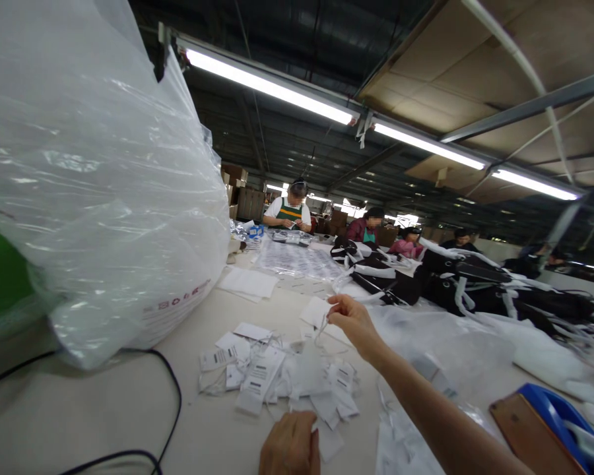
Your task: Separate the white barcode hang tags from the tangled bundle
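The right hand [352, 320] is raised over the worktop [103, 409], its fingertips pinched on a thin white string [321, 328] that hangs toward the paper tags [282, 376]. The left hand [290, 445] rests knuckles up at the near edge of that pile, touching a tag; whether it grips one I cannot tell. A large clear plastic bag [94, 178] stands to the left, a black cable [171, 389] beside it. Dark bags [475, 280] lie farther right.

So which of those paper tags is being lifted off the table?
The white tag pinched by its string in the right hand, raised beyond the heap of tags lying flat. The left hand rests at the heap's near edge.
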`<state>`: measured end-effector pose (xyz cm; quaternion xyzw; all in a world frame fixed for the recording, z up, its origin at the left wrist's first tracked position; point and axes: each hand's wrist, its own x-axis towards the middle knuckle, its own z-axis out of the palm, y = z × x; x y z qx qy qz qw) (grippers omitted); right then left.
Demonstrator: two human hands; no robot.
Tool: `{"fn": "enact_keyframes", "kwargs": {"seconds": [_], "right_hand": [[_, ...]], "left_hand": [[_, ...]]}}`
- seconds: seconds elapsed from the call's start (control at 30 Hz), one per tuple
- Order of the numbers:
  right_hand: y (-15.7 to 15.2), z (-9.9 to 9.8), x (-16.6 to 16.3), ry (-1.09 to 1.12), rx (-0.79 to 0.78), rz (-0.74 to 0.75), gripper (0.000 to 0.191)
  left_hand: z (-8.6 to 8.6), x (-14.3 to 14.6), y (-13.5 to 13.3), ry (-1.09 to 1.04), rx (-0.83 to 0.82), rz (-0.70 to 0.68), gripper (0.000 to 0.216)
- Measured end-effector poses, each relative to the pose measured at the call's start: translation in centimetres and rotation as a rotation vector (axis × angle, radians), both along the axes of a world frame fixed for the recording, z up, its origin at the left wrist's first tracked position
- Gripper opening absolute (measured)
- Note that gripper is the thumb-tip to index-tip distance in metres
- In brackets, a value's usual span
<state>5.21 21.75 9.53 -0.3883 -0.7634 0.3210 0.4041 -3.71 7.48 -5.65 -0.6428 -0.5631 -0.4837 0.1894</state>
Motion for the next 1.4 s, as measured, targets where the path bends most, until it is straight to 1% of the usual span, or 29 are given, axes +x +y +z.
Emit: {"fn": "enact_keyframes", "kwargs": {"seconds": [0.03, 0.1, 0.17, 0.27, 0.33, 0.4, 0.47, 0.53, 0.63, 0.7, 0.73, 0.77, 0.83, 0.93, 1.03, 1.13, 1.23, 1.4], "right_hand": [[-0.5, 0.7, 0.1, 0.048, -0.033, 0.018, 0.011], [-1.8, 2.1, 0.3, 0.134, -0.093, 0.048, 0.019], [-3.2, 3.1, 0.5, 0.202, -0.144, 0.075, 0.025], [-5.4, 4.3, 0.8, 0.273, -0.195, 0.115, 0.028], [-6.7, 4.8, 1.1, 0.302, -0.217, 0.142, 0.028], [-8.0, 5.3, 1.4, 0.322, -0.236, 0.166, 0.028], [-9.1, 5.8, 1.7, 0.339, -0.252, 0.187, 0.028], [-10.0, 6.2, 2.1, 0.354, -0.266, 0.204, 0.028], [-11.3, 6.7, 2.5, 0.375, -0.280, 0.218, 0.028], [-12.0, 7.0, 2.8, 0.387, -0.289, 0.225, 0.027], [-12.4, 7.1, 2.9, 0.391, -0.294, 0.227, 0.027], [-12.7, 7.2, 2.9, 0.394, -0.300, 0.229, 0.026], [-13.1, 7.3, 3.0, 0.399, -0.310, 0.229, 0.025], [-13.3, 7.1, 3.1, 0.405, -0.327, 0.216, 0.025], [-13.1, 6.6, 3.0, 0.412, -0.352, 0.197, 0.026], [-12.9, 6.2, 3.0, 0.424, -0.380, 0.186, 0.028], [-12.8, 5.8, 3.2, 0.423, -0.394, 0.170, 0.029], [-12.7, 5.2, 3.8, 0.349, -0.346, 0.104, 0.032]], "left_hand": [[0.2, -0.1, -0.1, -0.020, 0.013, -0.002, 0.022], [0.7, -0.4, -0.3, -0.051, 0.033, -0.005, 0.019], [1.3, -0.7, -0.5, -0.064, 0.050, -0.001, 0.016], [2.4, -1.2, -1.1, -0.071, 0.079, 0.020, 0.030], [3.2, -1.4, -1.6, -0.159, 0.071, 0.021, 0.032], [3.9, -1.6, -2.1, -0.314, 0.000, -0.028, 0.029], [4.5, -1.8, -2.5, -0.485, -0.111, -0.120, 0.031], [5.1, -2.1, -2.8, -0.631, -0.241, -0.251, 0.038], [6.0, -2.1, -3.1, -0.837, -0.379, -0.505, 0.063], [6.7, -1.7, -3.4, -1.018, -0.454, -0.683, 0.080], [7.0, -1.4, -3.5, -1.111, -0.493, -0.755, 0.085], [7.2, -1.0, -3.7, -1.191, -0.540, -0.813, 0.085], [7.7, -0.5, -4.0, -1.289, -0.625, -0.883, 0.074], [8.0, -0.1, -4.5, -1.339, -0.691, -0.934, 0.052], [8.1, 0.1, -4.8, -1.366, -0.731, -0.981, 0.042], [8.0, 0.1, -4.8, -1.379, -0.756, -0.998, 0.037], [8.0, 0.1, -4.6, -1.385, -0.743, -1.003, 0.039], [8.1, 0.0, -4.4, -1.377, -0.749, -1.011, 0.044]]}}
